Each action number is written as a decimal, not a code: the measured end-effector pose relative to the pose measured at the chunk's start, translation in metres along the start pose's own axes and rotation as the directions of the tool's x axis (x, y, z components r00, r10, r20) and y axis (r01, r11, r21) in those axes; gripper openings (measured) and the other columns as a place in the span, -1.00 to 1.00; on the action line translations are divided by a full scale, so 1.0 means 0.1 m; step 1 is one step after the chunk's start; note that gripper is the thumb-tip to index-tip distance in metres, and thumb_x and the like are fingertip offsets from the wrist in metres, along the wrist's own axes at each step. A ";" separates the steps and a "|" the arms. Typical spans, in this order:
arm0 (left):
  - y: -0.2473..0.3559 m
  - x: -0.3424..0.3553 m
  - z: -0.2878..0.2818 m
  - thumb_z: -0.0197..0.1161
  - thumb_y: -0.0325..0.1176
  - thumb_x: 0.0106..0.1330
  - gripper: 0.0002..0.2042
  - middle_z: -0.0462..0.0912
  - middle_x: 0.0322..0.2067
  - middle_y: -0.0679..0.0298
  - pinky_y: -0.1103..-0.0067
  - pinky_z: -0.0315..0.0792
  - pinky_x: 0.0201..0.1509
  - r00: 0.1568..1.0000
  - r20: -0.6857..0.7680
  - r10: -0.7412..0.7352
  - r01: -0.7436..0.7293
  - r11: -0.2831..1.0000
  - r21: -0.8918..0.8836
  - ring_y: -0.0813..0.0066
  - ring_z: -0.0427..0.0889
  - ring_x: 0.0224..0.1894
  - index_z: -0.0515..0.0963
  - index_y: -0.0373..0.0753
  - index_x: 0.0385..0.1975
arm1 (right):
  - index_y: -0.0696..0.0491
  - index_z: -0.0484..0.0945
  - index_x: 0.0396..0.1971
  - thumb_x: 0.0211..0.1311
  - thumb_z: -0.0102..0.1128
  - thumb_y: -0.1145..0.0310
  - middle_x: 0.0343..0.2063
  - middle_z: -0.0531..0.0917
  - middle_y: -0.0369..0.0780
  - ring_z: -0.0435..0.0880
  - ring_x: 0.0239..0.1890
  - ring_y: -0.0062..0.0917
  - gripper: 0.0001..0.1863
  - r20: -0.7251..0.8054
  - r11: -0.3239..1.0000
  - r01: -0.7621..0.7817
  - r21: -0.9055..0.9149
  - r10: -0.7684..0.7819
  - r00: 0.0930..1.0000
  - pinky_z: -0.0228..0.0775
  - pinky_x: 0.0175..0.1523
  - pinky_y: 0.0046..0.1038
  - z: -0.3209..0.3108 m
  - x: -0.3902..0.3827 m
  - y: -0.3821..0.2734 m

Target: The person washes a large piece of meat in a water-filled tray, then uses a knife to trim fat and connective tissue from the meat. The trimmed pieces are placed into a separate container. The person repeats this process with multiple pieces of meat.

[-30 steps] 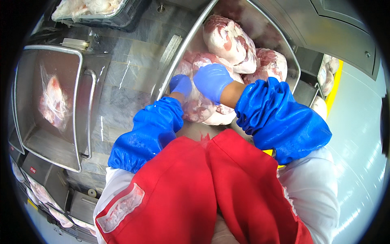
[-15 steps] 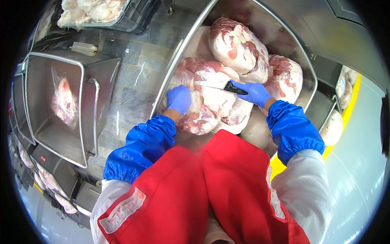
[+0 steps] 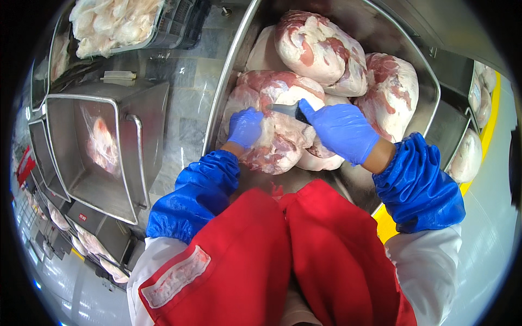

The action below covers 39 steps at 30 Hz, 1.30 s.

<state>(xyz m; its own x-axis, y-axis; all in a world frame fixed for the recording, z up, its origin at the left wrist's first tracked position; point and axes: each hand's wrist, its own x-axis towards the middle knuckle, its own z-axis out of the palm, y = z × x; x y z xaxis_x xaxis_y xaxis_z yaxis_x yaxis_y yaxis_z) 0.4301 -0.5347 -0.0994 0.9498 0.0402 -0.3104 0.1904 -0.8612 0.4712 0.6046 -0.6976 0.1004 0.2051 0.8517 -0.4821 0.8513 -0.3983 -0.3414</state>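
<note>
In a metal bin, a large cut of raw meat, pale fat with red patches, lies nearest me. My left hand, in a blue-violet glove, grips its left side with fingers curled in. My right hand, gloved alike, is closed round the dark handle of a knife. The knife's blade points left and lies over the upper surface of the cut; whether it has gone in I cannot tell. Behind are a second large cut and a third cut at the right.
The bin's metal rim runs along the left of the meat. Farther left stands a metal cart with a handle and a plastic-wrapped piece of meat. A dark crate of pale pieces sits at the upper left. More meat lies at the right.
My right hand has risen nearer the camera and turned, with the knife still in it. The blade has shifted slightly right. My left hand stays on the meat; the whole view has tilted slightly.
</note>
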 end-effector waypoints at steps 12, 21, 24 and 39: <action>-0.05 -0.16 -0.08 0.05 -0.38 -0.08 -0.86 0.52 -0.45 0.11 0.32 0.39 -0.31 0.983 0.014 -0.184 0.183 0.983 0.019 0.14 0.53 -0.38 0.53 -0.18 -0.53 | 0.25 0.38 -0.36 -0.04 -0.06 0.46 -0.79 0.48 -0.14 0.51 -0.73 -0.31 -0.78 0.178 0.998 0.037 -0.046 -0.028 0.984 0.27 -0.67 -0.31 -0.26 0.34 -0.59; -0.05 -0.22 -0.04 0.11 -0.41 -0.16 -0.88 0.48 -0.47 0.06 0.28 0.39 -0.34 0.979 -0.050 -0.197 0.196 0.980 -0.028 0.09 0.51 -0.42 0.49 -0.22 -0.57 | 0.36 0.30 -0.13 -0.02 -0.05 0.42 -0.61 0.54 -0.05 0.56 -0.56 -0.27 -0.57 0.023 0.975 -0.164 -0.148 0.169 0.985 0.35 -0.51 -0.31 0.29 0.45 -1.05; -0.09 -0.25 -0.01 0.11 -0.41 -0.16 -0.89 0.48 -0.47 0.06 0.28 0.39 -0.34 0.978 -0.056 -0.201 0.198 0.979 -0.052 0.09 0.51 -0.42 0.49 -0.23 -0.58 | 0.27 0.23 -0.03 0.00 -0.06 0.41 -0.60 0.54 -0.03 0.56 -0.56 -0.23 -0.52 0.106 0.986 -0.161 -0.038 0.164 0.981 0.35 -0.48 -0.27 0.25 0.42 -0.83; 0.14 -0.14 -0.18 0.05 -0.55 -0.15 -0.57 0.36 -0.25 0.07 0.26 0.38 -0.30 0.959 -0.132 -0.252 0.207 0.937 -0.280 0.06 0.50 -0.38 0.40 -0.14 -0.15 | -0.39 0.17 0.13 0.03 0.09 0.21 -0.26 0.54 -0.15 0.54 -0.30 -0.23 -0.41 0.113 0.948 -0.027 0.318 -0.009 0.994 0.37 -0.17 -0.35 1.04 0.22 0.93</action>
<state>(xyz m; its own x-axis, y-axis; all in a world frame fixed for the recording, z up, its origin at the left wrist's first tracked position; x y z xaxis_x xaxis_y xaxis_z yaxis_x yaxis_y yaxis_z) 0.4237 -0.5380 -0.0742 0.8955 0.3223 -0.3068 0.4449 -0.6573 0.6082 0.6379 -0.7516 -0.0263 0.1417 0.8115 -0.5669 0.6478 -0.5090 -0.5668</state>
